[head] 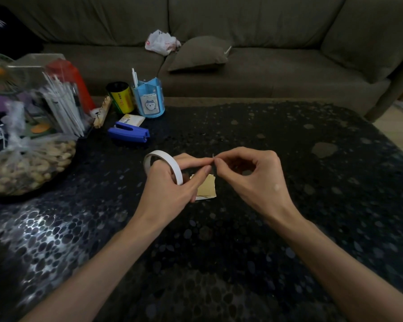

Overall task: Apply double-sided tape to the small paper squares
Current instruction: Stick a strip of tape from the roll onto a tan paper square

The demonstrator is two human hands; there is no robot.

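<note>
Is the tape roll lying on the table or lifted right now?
Lifted. The left hand holds the tape roll on edge above the table; the right hand pinches a small sliver beside it.

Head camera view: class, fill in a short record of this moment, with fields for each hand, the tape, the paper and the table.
Left hand: holds the white ring-shaped roll of tape
Right hand: pinches a small white tape end, close to the left hand
Paper: small tan paper squares lie on the table, partly behind the left hand
Table: black pebble-patterned table
Nearby: blue plastic stapler, beyond the hands
</note>
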